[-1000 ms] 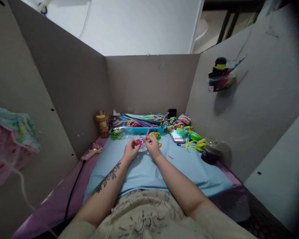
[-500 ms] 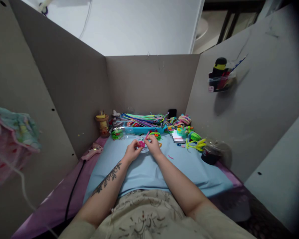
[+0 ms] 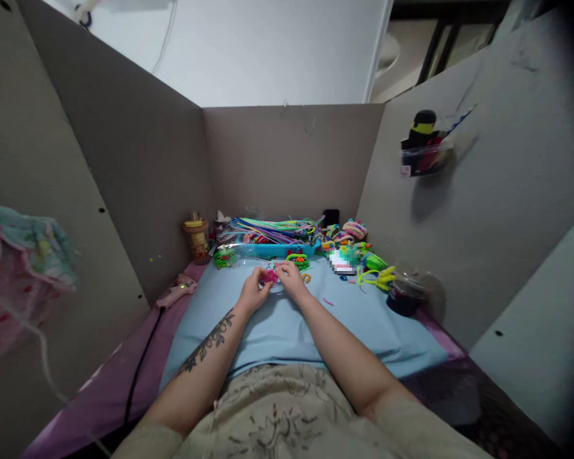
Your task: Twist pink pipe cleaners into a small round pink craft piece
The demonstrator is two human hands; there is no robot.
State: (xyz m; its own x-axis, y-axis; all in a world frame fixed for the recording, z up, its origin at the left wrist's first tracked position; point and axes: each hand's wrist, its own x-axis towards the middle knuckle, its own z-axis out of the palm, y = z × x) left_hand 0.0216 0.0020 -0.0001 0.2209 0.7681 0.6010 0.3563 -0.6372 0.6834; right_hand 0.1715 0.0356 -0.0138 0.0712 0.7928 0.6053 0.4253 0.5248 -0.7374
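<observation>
A small bright pink piece (image 3: 270, 276), seemingly of fuzzy pipe cleaner, is held up between my two hands over the light blue cloth (image 3: 277, 331). My left hand (image 3: 255, 290) pinches it from the left with thumb and fingers. From the right, my right hand (image 3: 291, 280) closes its fingertips on the same piece, and the fingers partly cover it. Just right of that hand lies a small orange curl (image 3: 307, 278). A short pink strip (image 3: 328, 301) rests on the cloth further right.
Behind my hands, a blue tray (image 3: 287, 250) carries many coloured pipe cleaners (image 3: 277, 229). A green frog-like figure (image 3: 224, 257) sits left of it. Yellow-green pieces (image 3: 380, 278) and a dark tub (image 3: 404, 296) are at right. A pink glue gun (image 3: 178, 291) lies at left.
The pink strip that stuck up above my right fingertips no longer shows upright. My right hand has shifted slightly, and its fingers sit closer over the pink piece. My left hand hardly moved.
</observation>
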